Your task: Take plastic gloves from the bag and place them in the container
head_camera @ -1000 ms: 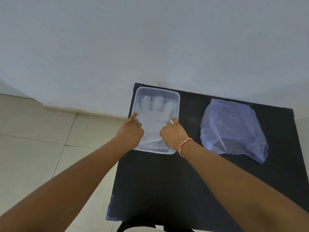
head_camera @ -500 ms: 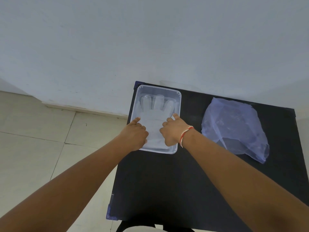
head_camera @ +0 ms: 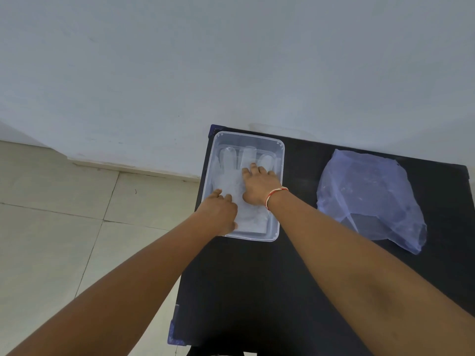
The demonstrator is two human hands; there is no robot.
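A clear plastic container sits at the back left of the black table. Clear plastic gloves lie flat inside it, fingers pointing to the wall. My right hand rests flat on the gloves, fingers spread toward the glove fingers. My left hand lies over the container's near left part, fingers loosely curled on the gloves. A bluish translucent plastic bag lies crumpled on the table to the right, untouched by either hand.
The table stands against a white wall. A tiled floor lies to the left, below the table's left edge. A red and white thread band circles my right wrist.
My right hand has slid forward over the gloves toward their fingers and flattened. My left hand has stayed at the container's near left part.
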